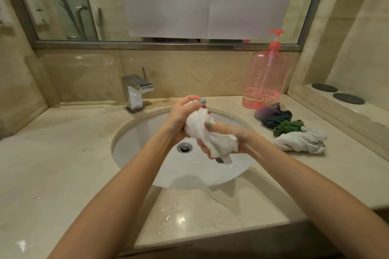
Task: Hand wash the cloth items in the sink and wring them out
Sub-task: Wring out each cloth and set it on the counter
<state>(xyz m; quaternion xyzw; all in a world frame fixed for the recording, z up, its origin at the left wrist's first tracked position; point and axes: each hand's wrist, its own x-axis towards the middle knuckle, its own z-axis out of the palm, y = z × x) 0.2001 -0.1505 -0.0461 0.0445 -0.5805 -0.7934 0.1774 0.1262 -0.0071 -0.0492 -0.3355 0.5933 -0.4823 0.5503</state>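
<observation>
Wet patches are glinting on the front strip of the counter [179,219], nearest me. My two forearms are reaching forward over it, meeting above the sink [143,153].

I am holding the white cloth [208,132] as a thick twisted roll, up over the basin and clear of the bowl.
- My right hand [227,141] is curling round the lower end, thumb lying across the top. A short tail is hanging out below the fingers.
- My left hand [180,116] is wrapping round the upper end.
- Both hands are gripping the fabric close together.

The drain [184,147] is showing just below and left of my hands.

To the right of the basin, four bunched cloths are lying in a row on the counter: a white one [301,141] nearest, then green [288,127], dark blue [275,119] and purple [267,110].

Farther back, the faucet [136,90] is standing at the rim's far left. A pink pump bottle [265,82], with a little liquid at its bottom, is standing just behind the purple cloth. Above, the mirror [63,6] is carrying taped white paper sheets [206,2].
</observation>
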